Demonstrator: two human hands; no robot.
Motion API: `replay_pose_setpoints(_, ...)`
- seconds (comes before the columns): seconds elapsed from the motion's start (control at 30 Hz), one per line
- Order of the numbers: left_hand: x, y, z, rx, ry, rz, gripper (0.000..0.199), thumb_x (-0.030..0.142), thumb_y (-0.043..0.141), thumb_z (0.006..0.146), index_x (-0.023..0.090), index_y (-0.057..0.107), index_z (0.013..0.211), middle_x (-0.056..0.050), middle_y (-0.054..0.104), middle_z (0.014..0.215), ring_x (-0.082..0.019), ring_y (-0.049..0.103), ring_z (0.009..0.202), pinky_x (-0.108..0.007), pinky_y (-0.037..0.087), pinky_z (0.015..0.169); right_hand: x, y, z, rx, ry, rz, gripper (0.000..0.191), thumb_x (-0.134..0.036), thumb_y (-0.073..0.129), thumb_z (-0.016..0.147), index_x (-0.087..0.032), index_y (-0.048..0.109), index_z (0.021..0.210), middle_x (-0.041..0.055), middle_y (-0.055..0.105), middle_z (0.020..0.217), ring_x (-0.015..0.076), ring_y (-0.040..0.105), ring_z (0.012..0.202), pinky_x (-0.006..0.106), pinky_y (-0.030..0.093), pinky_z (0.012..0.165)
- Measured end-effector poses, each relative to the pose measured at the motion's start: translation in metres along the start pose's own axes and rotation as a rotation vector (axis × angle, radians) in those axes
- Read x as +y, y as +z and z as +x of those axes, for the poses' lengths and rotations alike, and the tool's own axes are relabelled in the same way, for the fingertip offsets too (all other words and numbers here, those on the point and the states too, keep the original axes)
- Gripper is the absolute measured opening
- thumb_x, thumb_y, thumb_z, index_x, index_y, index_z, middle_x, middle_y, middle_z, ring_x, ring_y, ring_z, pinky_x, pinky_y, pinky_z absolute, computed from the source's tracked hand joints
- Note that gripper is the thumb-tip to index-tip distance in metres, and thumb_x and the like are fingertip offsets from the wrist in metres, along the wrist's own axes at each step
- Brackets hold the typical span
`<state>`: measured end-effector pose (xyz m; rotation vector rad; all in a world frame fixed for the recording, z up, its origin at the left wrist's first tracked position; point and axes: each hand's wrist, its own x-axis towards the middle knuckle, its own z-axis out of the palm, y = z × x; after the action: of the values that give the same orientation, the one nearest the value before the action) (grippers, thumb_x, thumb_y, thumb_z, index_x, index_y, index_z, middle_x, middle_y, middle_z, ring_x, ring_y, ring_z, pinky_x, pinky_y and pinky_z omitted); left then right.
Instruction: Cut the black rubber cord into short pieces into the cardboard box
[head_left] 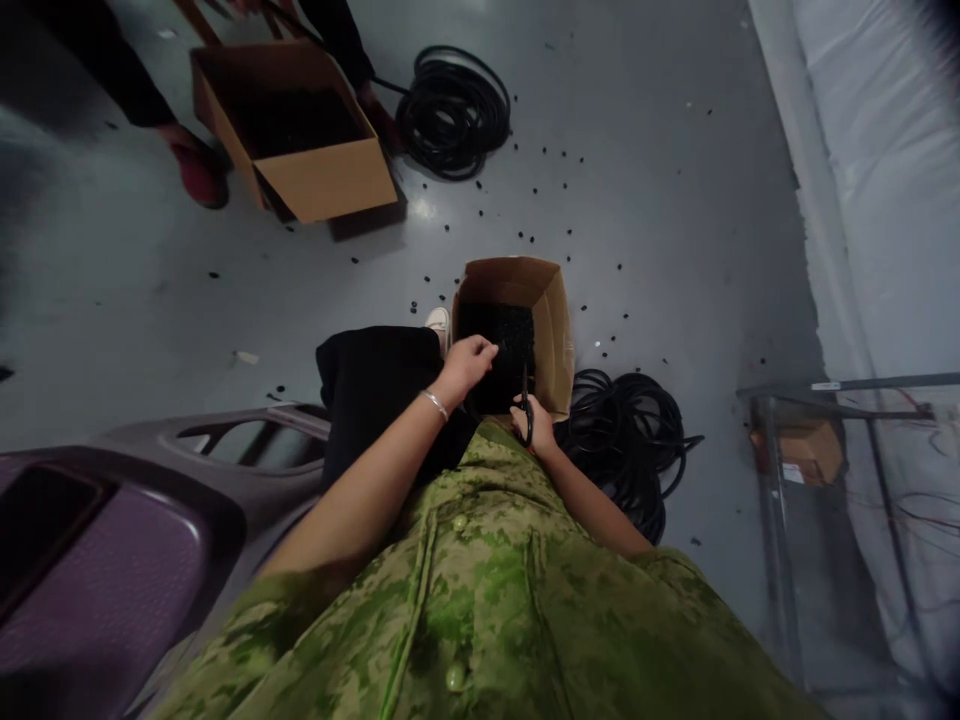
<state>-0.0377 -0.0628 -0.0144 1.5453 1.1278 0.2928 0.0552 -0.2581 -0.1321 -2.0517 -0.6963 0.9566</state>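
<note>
My right hand [536, 425] grips a pair of black scissors [526, 408], whose blades point away from me over an open cardboard box [553, 345]. Small black pieces [510, 330] fill the bottom of that box. Above its left side is my left hand [469, 365], fingers pinched together; whatever they may hold is too small or dark to make out. A silvery bracelet circles the left wrist. Just right of the box lies a loose coil of black tubing [630, 440], close to my right forearm.
At the upper left, another person's legs and hand are beside a larger cardboard box [322, 180]. A black coil [454, 110] lies near it. Black bits dot the grey floor [660, 260]. A purple chair [127, 590] stands left, a metal frame [780, 540] right.
</note>
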Motion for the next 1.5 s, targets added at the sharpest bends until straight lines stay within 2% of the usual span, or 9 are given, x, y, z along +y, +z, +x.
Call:
replay_pose_setpoints(0.13, -0.028, 0.031, -0.014, 0.046, -0.076, 0.021, 0.014, 0.024, 0.055, 0.088, 0.019, 0.068, 0.086, 0.002, 0.061, 0.064, -0.013, 0.054, 0.059, -0.022, 0.040, 0.060, -0.010, -0.003, -0.007, -0.051, -0.039, 0.097, 0.038, -0.046, 0.065, 0.081, -0.025, 0.066, 0.113, -0.0032, 0.063, 0.066, 0.0151, 0.059, 0.059, 0.024, 0.048, 0.054)
replay_pose_setpoints(0.23, -0.039, 0.041, -0.017, 0.061, -0.178, -0.016, 0.018, 0.022, 0.051, 0.089, 0.019, 0.069, 0.090, 0.002, 0.061, 0.063, -0.013, 0.053, 0.057, -0.023, 0.042, 0.060, -0.016, -0.006, -0.010, -0.123, -0.023, 0.185, 0.043, -0.047, 0.064, 0.082, -0.024, 0.065, 0.119, -0.0013, 0.064, 0.070, 0.0150, 0.059, 0.058, 0.024, 0.048, 0.051)
replay_pose_setpoints(0.4, -0.038, 0.038, -0.018, 0.035, -0.133, -0.048, 0.017, 0.021, 0.052, 0.088, 0.019, 0.068, 0.087, 0.002, 0.060, 0.063, -0.013, 0.056, 0.061, -0.022, 0.040, 0.058, -0.019, -0.008, -0.010, -0.158, -0.048, 0.216, 0.041, -0.043, 0.064, 0.083, -0.021, 0.065, 0.117, -0.0009, 0.065, 0.071, 0.0144, 0.060, 0.061, 0.024, 0.050, 0.057)
replay_pose_setpoints(0.6, -0.035, 0.036, -0.017, 0.008, -0.091, -0.014, 0.015, 0.019, 0.053, 0.087, 0.018, 0.067, 0.083, 0.001, 0.059, 0.062, -0.013, 0.057, 0.062, -0.022, 0.040, 0.058, -0.024, -0.005, -0.012, -0.121, -0.087, 0.095, 0.037, -0.041, 0.064, 0.083, -0.022, 0.067, 0.115, -0.0028, 0.062, 0.070, 0.0135, 0.055, 0.057, 0.024, 0.047, 0.056)
replay_pose_setpoints(0.93, -0.039, 0.035, -0.015, 0.013, -0.037, 0.014, 0.016, 0.023, 0.052, 0.088, 0.018, 0.066, 0.081, 0.001, 0.059, 0.062, -0.014, 0.055, 0.062, -0.023, 0.041, 0.062, -0.030, -0.005, -0.013, -0.094, -0.145, 0.016, 0.034, -0.038, 0.065, 0.083, -0.024, 0.070, 0.114, 0.0003, 0.069, 0.084, 0.0182, 0.062, 0.074, 0.027, 0.049, 0.072)
replay_pose_setpoints(1.3, -0.036, 0.036, -0.016, -0.012, -0.063, -0.001, 0.016, 0.020, 0.054, 0.086, 0.017, 0.069, 0.082, 0.001, 0.060, 0.063, -0.014, 0.056, 0.062, -0.023, 0.040, 0.060, -0.033, -0.005, -0.014, -0.087, -0.152, -0.021, 0.032, -0.037, 0.067, 0.083, -0.025, 0.072, 0.111, 0.0006, 0.070, 0.083, 0.0192, 0.063, 0.074, 0.029, 0.050, 0.074)
replay_pose_setpoints(1.5, -0.039, 0.035, -0.015, -0.027, -0.039, -0.006, 0.020, 0.023, 0.053, 0.087, 0.016, 0.071, 0.081, -0.001, 0.063, 0.064, -0.014, 0.056, 0.063, -0.024, 0.042, 0.063, -0.030, -0.006, -0.014, -0.104, -0.109, 0.023, 0.036, -0.040, 0.064, 0.083, -0.023, 0.070, 0.114, -0.0012, 0.066, 0.073, 0.0162, 0.057, 0.062, 0.026, 0.047, 0.061)
